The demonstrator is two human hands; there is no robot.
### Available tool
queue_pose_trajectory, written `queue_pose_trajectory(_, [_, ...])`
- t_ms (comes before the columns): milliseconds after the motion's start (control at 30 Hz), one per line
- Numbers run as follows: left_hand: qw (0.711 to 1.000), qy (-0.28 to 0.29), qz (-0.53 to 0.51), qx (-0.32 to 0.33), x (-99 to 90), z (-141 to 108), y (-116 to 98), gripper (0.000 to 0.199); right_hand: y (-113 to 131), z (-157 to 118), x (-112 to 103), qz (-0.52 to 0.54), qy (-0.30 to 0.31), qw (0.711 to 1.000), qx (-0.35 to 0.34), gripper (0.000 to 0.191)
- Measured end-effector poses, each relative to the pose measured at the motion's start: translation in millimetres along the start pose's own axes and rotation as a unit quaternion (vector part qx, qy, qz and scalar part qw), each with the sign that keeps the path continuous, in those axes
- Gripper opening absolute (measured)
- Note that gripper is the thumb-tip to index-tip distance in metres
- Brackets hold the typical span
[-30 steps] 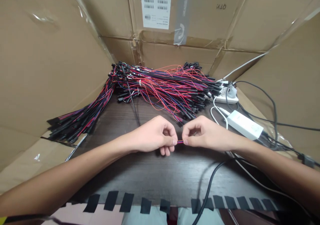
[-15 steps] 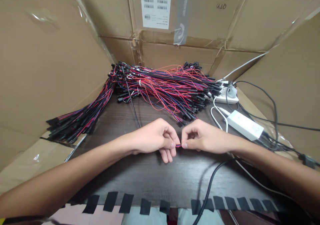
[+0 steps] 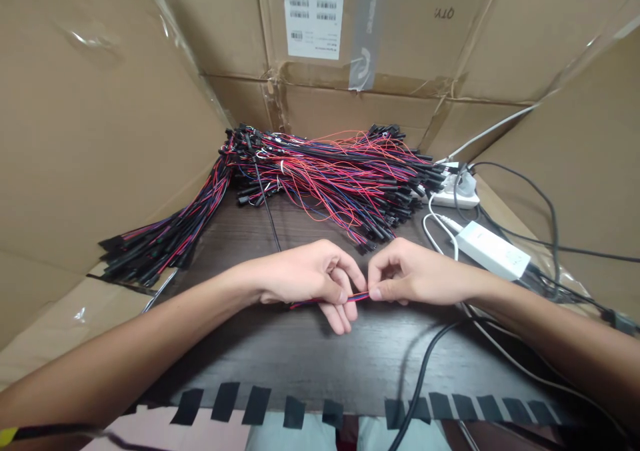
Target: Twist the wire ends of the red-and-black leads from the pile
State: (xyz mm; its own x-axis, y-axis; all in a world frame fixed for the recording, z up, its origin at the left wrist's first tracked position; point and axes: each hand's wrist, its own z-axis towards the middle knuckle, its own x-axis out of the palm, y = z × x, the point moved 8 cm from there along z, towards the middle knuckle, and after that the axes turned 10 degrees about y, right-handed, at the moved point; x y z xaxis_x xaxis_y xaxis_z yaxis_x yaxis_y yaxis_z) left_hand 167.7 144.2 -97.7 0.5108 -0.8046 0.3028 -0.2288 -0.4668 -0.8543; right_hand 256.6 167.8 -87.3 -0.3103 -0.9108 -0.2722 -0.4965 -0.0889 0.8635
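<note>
Thin red, blue and orange wires (image 3: 357, 297) stretch between my two hands above the dark table. My left hand (image 3: 333, 287) pinches them between thumb and fingers, and a short length sticks out past its left side. My right hand (image 3: 395, 281) pinches the same wires close by, thumb against fingertip. What lies inside the right hand's grip is hidden. Behind the hands lies a large pile of wire harnesses (image 3: 325, 177), red, blue and orange with black sleeves and connectors. Another harness bundle (image 3: 150, 247) hangs over toward the left.
Cardboard walls (image 3: 320, 111) enclose the table (image 3: 310, 357). At right are a white power adapter (image 3: 493, 249), a power strip (image 3: 457, 197) and several cables. A black cable (image 3: 425, 364) crosses the front edge, where black tape pieces (image 3: 257, 404) hang in a row.
More of the wires now shows between my hands, and an end appears left of my left hand. My hands have moved slightly apart, and the left fingers have shifted. The view has tilted a little.
</note>
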Motion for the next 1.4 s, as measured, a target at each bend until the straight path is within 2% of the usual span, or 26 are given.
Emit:
queue_pose_trajectory(100, [1.000, 0.016, 0.004, -0.013, 1.6, -1, 2, 0.019, 1, -1, 0, 0.010, 0.002, 1.000, 0.003, 0.017])
queue_pose_trajectory(433, [0.999, -0.040, -0.003, -0.020, -2.6, -3, 0, 0.007, 6, -4, -7, 0.022, -0.022, 1.000, 0.005, 0.025])
queue_pose_trajectory(900, [0.994, -0.088, 0.069, -0.012, -5.7, -3, -4, 0.010, 4, -2, -4, 0.007, -0.032, 0.999, 0.005, 0.023])
queue_pose_trajectory(1200, [0.995, -0.094, 0.035, 0.009, -13.4, -1, -3, 0.010, 0, 0, -9, -0.001, -0.043, 0.999, 0.011, 0.019])
queue_pose_trajectory(1400, [0.983, -0.101, 0.154, -0.010, -19.2, -4, -8, 0.012, 1, -1, -7, -0.005, -0.033, 0.999, 0.008, 0.017])
